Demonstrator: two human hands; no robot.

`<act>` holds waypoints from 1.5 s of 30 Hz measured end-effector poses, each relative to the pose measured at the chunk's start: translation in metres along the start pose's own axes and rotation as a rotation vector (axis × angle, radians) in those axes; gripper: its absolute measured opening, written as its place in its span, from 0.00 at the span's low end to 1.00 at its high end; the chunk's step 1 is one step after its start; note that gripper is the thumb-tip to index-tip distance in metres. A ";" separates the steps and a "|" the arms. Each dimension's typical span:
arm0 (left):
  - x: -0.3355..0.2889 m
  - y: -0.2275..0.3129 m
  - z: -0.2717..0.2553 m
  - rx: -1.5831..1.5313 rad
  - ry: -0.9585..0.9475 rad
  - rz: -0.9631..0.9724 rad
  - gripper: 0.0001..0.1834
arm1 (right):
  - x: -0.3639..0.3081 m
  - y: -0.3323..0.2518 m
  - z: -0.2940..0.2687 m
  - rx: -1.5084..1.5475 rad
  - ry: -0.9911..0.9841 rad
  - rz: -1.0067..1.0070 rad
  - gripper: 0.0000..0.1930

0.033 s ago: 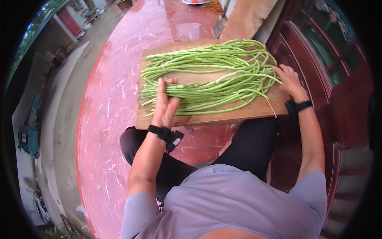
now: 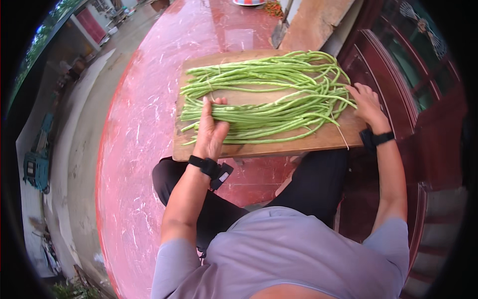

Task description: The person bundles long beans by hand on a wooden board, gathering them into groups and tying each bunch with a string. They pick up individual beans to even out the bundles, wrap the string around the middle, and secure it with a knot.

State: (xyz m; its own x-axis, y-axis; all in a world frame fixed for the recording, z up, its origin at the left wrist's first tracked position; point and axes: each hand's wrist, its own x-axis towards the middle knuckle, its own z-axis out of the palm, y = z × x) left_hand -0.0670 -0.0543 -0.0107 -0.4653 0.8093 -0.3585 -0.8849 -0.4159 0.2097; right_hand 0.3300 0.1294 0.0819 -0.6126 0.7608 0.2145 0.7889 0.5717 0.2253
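Note:
Long green beans lie lengthwise on a wooden board (image 2: 298, 144) in two groups. The far bundle (image 2: 239, 67) has a thin tie around it near its left end. My left hand (image 2: 213, 130) cups the left part of the near bundle (image 2: 269, 113); its thumb points away from me, and its fingertips show past the beans' far side. At the right end, where the bean tips curl and tangle, my right hand (image 2: 367, 103) touches them with its fingers apart. A thin stick-like strand (image 2: 342, 135) hangs over the board's near edge.
The board is above my knees, over a glossy red floor (image 2: 139, 149). Close on my right are dark red door panels (image 2: 393, 74). Wooden planks (image 2: 318, 25) lean beyond the board, near a basin (image 2: 249, 2). A grey concrete yard (image 2: 82, 149) runs along the left.
The view has shifted slightly. Both hands keep their places at the beans.

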 end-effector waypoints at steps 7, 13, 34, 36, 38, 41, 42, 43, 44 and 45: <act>-0.002 0.010 0.007 0.019 -0.129 -0.017 0.10 | -0.005 -0.110 -0.064 0.389 0.065 -0.312 0.17; 0.006 0.010 0.041 0.069 -0.209 -0.006 0.10 | -0.001 -0.244 -0.021 0.815 0.029 -0.584 0.16; 0.020 0.029 0.055 0.392 -0.208 -0.038 0.11 | 0.014 -0.238 -0.040 0.723 0.132 -0.446 0.09; 0.025 0.033 0.043 0.366 -0.233 -0.065 0.12 | 0.011 -0.220 -0.049 0.815 0.091 -0.416 0.09; 0.023 0.031 0.036 0.346 -0.242 -0.120 0.15 | 0.008 -0.202 -0.055 0.911 0.228 -0.333 0.08; 0.021 0.033 0.021 0.257 -0.223 -0.088 0.16 | 0.009 -0.192 -0.087 0.982 0.260 -0.207 0.09; 0.021 0.036 0.014 0.232 -0.230 -0.108 0.15 | 0.010 -0.191 -0.095 0.987 0.267 -0.217 0.09; 0.022 0.038 0.009 0.207 -0.240 -0.133 0.14 | 0.012 -0.189 -0.102 1.011 0.333 -0.174 0.09; 0.017 0.034 0.011 0.168 -0.194 -0.109 0.11 | 0.014 -0.188 -0.109 1.031 0.400 -0.128 0.09; 0.016 0.033 0.008 0.153 -0.226 -0.118 0.10 | 0.016 -0.187 -0.117 1.030 0.410 -0.134 0.09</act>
State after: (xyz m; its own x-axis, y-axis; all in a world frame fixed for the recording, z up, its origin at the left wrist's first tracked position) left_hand -0.1032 -0.0520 -0.0020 -0.3276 0.9274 -0.1808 -0.9114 -0.2597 0.3192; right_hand 0.1669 -0.0017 0.1541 -0.5156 0.6236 0.5876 0.2623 0.7677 -0.5846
